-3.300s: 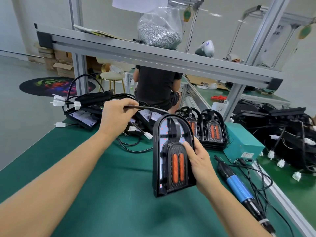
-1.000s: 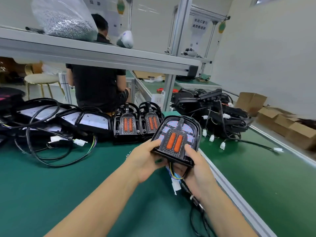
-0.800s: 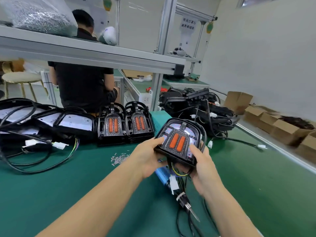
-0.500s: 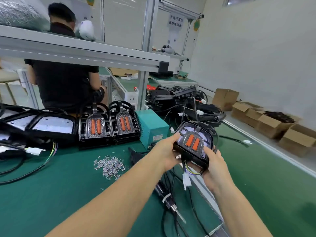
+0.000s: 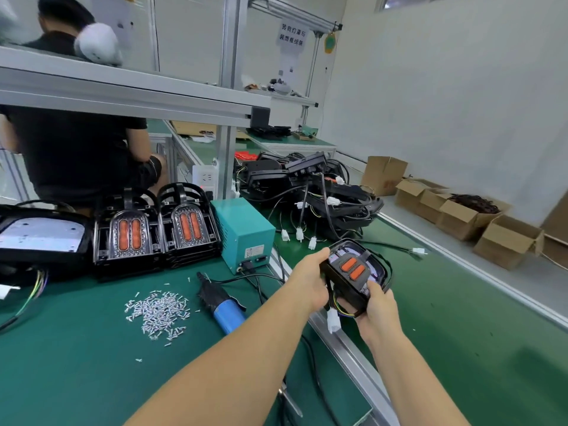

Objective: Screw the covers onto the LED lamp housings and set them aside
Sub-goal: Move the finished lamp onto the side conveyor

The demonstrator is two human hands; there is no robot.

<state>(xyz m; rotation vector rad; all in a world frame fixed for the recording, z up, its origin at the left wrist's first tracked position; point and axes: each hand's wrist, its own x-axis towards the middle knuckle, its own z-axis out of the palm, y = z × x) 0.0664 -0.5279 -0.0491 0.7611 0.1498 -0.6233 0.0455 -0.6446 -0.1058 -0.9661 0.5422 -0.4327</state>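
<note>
I hold a black LED lamp housing (image 5: 355, 270) with two orange lenses in the air over the seam between two green benches. My left hand (image 5: 309, 281) grips its left edge and my right hand (image 5: 376, 305) grips its near right corner, thumb on top. Its wires and a white connector (image 5: 333, 321) dangle below. Two stacks of loose covers (image 5: 156, 229) with orange lenses stand at the back of the left bench. A heap of finished lamps (image 5: 310, 195) with cables lies on the right bench. Small screws (image 5: 158, 312) lie scattered on the mat beside a blue electric screwdriver (image 5: 222, 307).
A teal power box (image 5: 244, 232) stands behind the screwdriver. Open housings (image 5: 41, 238) sit at far left. A person in black sits behind the bench under an aluminium shelf rail (image 5: 123, 96). Cardboard boxes (image 5: 461, 210) line the floor by the right wall.
Both hands have carried the lamp rightward from over the left bench to over the seam by the right bench. My view has turned right, bringing the screws and the screwdriver into sight.
</note>
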